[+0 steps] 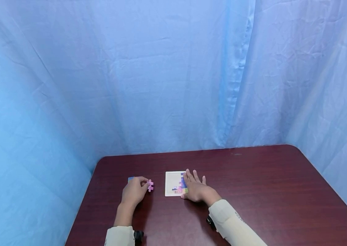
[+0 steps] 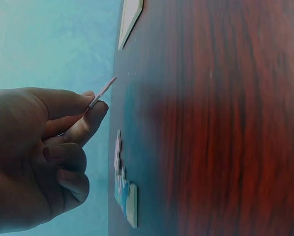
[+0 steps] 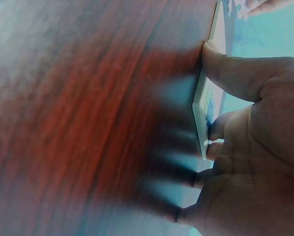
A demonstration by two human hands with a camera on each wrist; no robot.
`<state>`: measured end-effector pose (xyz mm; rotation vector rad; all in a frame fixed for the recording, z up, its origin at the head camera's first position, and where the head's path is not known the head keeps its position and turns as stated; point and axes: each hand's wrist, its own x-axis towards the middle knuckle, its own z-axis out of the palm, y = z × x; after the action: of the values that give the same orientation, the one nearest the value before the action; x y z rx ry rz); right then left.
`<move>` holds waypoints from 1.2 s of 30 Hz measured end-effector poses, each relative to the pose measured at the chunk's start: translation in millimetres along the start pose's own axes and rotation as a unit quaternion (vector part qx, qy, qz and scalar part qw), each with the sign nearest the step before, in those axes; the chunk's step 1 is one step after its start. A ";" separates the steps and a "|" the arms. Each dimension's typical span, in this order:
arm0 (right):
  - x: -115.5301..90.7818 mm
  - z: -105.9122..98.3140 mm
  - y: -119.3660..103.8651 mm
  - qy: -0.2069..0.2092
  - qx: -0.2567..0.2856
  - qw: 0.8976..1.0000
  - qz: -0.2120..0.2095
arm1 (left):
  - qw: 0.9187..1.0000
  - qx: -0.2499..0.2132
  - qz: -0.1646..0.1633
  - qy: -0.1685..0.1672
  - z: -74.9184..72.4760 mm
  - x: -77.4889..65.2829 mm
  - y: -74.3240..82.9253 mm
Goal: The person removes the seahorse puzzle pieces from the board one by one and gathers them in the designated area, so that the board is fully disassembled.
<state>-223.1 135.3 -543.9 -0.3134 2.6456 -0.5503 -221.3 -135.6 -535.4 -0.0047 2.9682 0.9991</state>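
Observation:
A pink jigsaw puzzle piece [image 1: 150, 185] is pinched between the thumb and index finger of my left hand [image 1: 134, 192]. In the left wrist view that piece [image 2: 103, 92] is seen nearly edge-on, raised off the table. To its right lies a pale square puzzle tray [image 1: 171, 177], with purple, pink and yellow pieces along its right and lower parts. Spread fingers of my right hand [image 1: 196, 189] cover the tray's right side. The right wrist view has the thumb at the tray's edge [image 3: 200, 110] and two fingertips reaching past it to the table.
More loose puzzle pieces [image 2: 121, 182] lie on the table by my left hand, mostly hidden by it in the head view. The dark red wooden table [image 1: 253, 191] has rounded far corners. Light blue curtains [image 1: 167, 75] hang behind it and at both sides.

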 end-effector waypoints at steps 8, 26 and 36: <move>0.3 0.2 0.9 0.001 0.000 1.000 0.000 | 1.000 -0.002 -0.010 0.000 -8.2 -2.1 -7.4; -0.4 -1.0 1.4 -0.001 0.006 1.000 0.000 | 0.997 0.059 -0.028 0.040 -16.3 -4.2 -20.0; -0.3 -1.0 0.2 -0.002 0.004 1.000 -0.001 | 0.997 0.065 -0.037 0.030 -20.3 -3.3 -20.7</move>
<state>-223.3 135.8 -543.0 -0.3140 2.6384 -0.5591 -218.0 -164.3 -531.8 -0.1437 3.0556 0.8111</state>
